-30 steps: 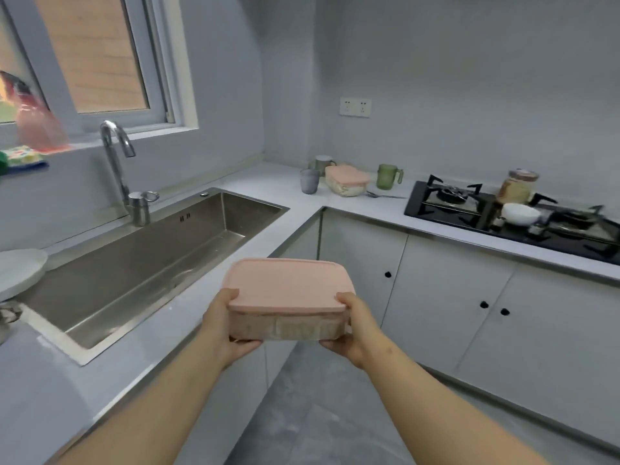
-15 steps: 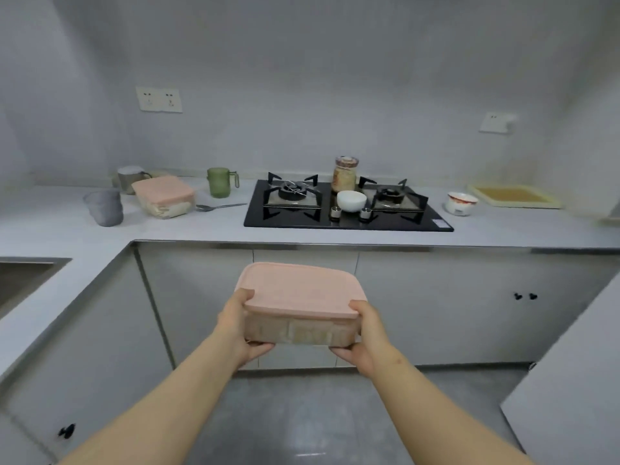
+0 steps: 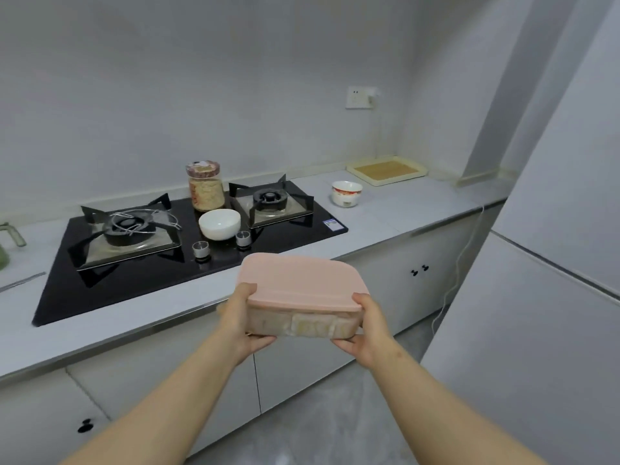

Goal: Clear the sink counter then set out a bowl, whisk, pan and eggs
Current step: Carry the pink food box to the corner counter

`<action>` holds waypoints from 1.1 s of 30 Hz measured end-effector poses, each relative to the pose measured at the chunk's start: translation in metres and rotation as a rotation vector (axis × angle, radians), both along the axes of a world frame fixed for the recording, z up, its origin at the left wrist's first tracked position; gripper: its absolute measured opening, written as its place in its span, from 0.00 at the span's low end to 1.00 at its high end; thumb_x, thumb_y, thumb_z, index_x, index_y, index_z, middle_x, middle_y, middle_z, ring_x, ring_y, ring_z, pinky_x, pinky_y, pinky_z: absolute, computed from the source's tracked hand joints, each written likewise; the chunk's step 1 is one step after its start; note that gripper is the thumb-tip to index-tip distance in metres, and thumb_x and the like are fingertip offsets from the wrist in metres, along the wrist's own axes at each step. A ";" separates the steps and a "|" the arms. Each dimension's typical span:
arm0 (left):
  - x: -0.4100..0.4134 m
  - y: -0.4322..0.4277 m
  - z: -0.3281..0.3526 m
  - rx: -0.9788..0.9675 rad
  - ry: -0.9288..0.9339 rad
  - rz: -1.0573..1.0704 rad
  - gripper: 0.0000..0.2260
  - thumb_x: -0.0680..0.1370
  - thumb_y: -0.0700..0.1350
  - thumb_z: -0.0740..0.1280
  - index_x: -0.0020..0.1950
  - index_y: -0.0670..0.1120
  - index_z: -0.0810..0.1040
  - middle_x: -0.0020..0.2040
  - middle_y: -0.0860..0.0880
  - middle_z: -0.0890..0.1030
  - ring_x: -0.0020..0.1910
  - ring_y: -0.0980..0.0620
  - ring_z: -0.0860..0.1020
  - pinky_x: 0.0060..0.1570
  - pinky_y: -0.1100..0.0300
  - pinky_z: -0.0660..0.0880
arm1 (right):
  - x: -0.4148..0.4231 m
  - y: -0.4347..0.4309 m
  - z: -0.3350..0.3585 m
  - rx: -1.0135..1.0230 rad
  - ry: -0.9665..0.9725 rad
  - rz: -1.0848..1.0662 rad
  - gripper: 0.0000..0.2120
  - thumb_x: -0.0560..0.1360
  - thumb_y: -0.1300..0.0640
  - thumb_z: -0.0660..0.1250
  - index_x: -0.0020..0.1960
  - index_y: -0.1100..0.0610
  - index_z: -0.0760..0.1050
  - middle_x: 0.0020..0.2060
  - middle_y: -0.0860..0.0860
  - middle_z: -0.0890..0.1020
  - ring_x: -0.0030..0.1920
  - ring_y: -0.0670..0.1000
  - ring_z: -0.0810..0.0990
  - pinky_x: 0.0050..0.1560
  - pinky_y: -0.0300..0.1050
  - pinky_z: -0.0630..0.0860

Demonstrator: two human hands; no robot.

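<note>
The left hand [image 3: 241,325] and right hand [image 3: 367,333] curl round the ends of a see-through plastic box with a pink lid [image 3: 302,286], up in the air before the grey tabletop [image 3: 134,317]; behind it, a black gas stove [image 3: 295,234] carries a round white bowl [image 3: 219,224] and a glass jar [image 3: 205,186]; a white fridge [image 3: 536,330] stands close on the right.

At the left edge a green cup [image 3: 3,258] is cut off, so only its handle and a strip of its side show. The fingers of the left hand [image 3: 241,320] and the right hand [image 3: 367,330] are hidden beneath the pink-lidded box [image 3: 302,288], whose contents are a pale blur behind its cloudy wall. The print on the jar [image 3: 205,193] and on the sticker [image 3: 332,224] on the hob [image 3: 285,234] is too small to read. A white cable [image 3: 460,263] drops out of sight behind the tall white unit [image 3: 536,347], itself cut by the right edge.
</note>
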State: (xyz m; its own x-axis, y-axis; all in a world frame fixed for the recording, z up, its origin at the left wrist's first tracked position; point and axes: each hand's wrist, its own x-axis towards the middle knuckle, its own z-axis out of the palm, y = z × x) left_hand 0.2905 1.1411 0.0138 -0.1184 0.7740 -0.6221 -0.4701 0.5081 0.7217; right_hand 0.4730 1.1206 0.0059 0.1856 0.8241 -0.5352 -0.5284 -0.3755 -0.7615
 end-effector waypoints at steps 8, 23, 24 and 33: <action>0.106 0.122 -0.007 0.022 0.013 -0.152 0.23 0.73 0.51 0.65 0.66 0.48 0.64 0.64 0.41 0.70 0.52 0.40 0.75 0.37 0.46 0.76 | 0.105 0.099 0.000 0.009 0.000 -0.112 0.10 0.77 0.54 0.60 0.58 0.54 0.68 0.43 0.52 0.75 0.43 0.56 0.77 0.50 0.56 0.75; 0.289 0.325 -0.002 -0.025 -0.043 -0.211 0.21 0.74 0.48 0.66 0.65 0.46 0.65 0.60 0.40 0.73 0.49 0.40 0.76 0.34 0.44 0.74 | 0.290 0.306 -0.005 -0.036 0.000 -0.144 0.11 0.77 0.54 0.60 0.59 0.55 0.69 0.42 0.52 0.75 0.43 0.56 0.76 0.52 0.56 0.74; 0.297 0.339 -0.004 -0.026 -0.030 -0.218 0.23 0.74 0.49 0.67 0.66 0.47 0.65 0.61 0.39 0.72 0.51 0.39 0.76 0.33 0.45 0.75 | 0.298 0.320 -0.008 -0.038 -0.004 -0.154 0.11 0.77 0.54 0.60 0.59 0.55 0.69 0.42 0.52 0.75 0.42 0.56 0.76 0.52 0.56 0.74; 0.359 0.470 -0.020 -0.069 -0.062 -0.347 0.22 0.75 0.47 0.67 0.66 0.48 0.63 0.63 0.39 0.71 0.57 0.37 0.75 0.41 0.42 0.74 | 0.356 0.436 -0.018 -0.070 -0.101 -0.283 0.17 0.76 0.51 0.61 0.64 0.51 0.68 0.57 0.55 0.76 0.53 0.58 0.76 0.41 0.49 0.75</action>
